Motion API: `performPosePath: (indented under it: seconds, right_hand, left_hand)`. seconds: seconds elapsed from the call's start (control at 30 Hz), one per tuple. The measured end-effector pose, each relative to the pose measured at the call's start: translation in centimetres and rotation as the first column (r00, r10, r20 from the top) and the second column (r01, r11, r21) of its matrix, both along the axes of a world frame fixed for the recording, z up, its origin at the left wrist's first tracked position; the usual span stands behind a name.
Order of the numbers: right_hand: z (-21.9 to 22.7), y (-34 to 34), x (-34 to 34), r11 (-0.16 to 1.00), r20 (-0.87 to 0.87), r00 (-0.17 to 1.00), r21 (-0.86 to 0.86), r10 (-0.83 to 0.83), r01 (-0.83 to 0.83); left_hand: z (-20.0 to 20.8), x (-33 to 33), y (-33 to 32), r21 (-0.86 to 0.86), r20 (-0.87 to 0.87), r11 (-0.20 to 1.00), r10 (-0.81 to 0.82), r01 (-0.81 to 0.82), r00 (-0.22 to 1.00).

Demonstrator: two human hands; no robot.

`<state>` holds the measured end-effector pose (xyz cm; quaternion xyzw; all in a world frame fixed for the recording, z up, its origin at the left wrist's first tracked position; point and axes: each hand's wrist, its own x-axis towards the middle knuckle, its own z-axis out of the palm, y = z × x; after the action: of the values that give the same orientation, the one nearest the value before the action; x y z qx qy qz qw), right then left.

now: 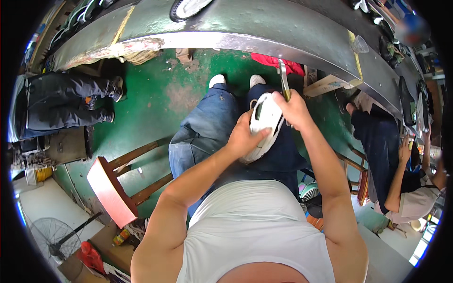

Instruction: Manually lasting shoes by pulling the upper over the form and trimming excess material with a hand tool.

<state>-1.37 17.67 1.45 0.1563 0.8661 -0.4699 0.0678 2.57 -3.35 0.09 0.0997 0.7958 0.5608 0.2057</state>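
Observation:
A white shoe (270,114) rests tilted over my lap, its dark opening facing up. My left hand (246,137) is closed round the shoe's left side, thumb across the upper. Against its far right edge is my right hand (293,111), wrapped round a long shiny metal hand tool (283,75) that sticks out beyond the fist. The tool's lower end is mostly hidden by the hand and shoe, so its exact kind is unclear. Blue trousers (203,122) lie beneath the shoe.
A long green-grey bench (264,42) curves across the front, with a shoe sole (188,7) on it. Red cloth (278,63) lies under it. A wooden stool (113,191) stands at left, near a fan (54,240). People sit at left (66,101) and right (382,146).

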Motion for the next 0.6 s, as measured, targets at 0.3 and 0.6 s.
performPosePath:
  seconds: [0.3,0.6]
  right_hand:
    - [-4.2,-1.4,8.1,0.776,-0.011,0.999,-0.63,-0.038,0.022]
    - [1.4,4.4,10.4,0.981,0.141,0.976,-0.118,0.167,-0.151]
  left_hand:
    - [-3.1,-0.8,-3.3,0.004,0.085,0.998,-0.062,0.062,0.994]
    - [-2.9,0.6,-2.8,0.446,0.497,0.889,-0.34,0.101,0.798]
